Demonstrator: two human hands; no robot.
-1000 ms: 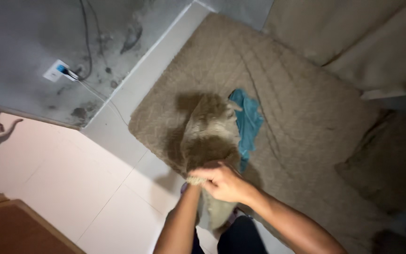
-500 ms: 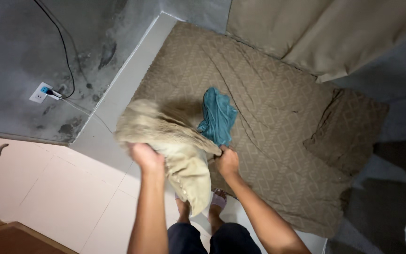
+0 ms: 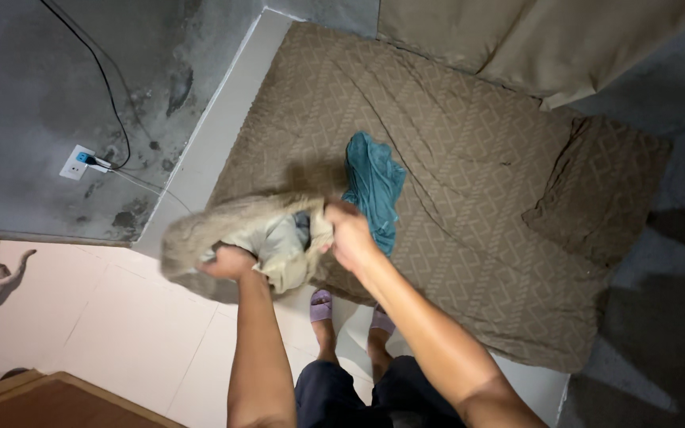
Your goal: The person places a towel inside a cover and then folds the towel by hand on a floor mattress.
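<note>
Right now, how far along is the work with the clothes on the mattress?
Nothing looks finished: no folded pile shows on the brown mattress. In hand is one beige garment, bunched and blurred, gripped by the left hand and the right hand over the mattress edge. Left: the teal cloth lies crumpled and untouched on the mattress beside the right hand.

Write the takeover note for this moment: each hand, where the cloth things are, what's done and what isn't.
Left hand: gripping the bunched beige cloth garment at its left part.
Right hand: gripping the same garment's right edge, held in the air over the mattress edge.
Crumpled teal cloth: lying on the brown patterned mattress sheet, untouched.
Done: beige garment lifted in both hands.
Left: it is still bunched, not laid flat; teal cloth not handled.
</note>
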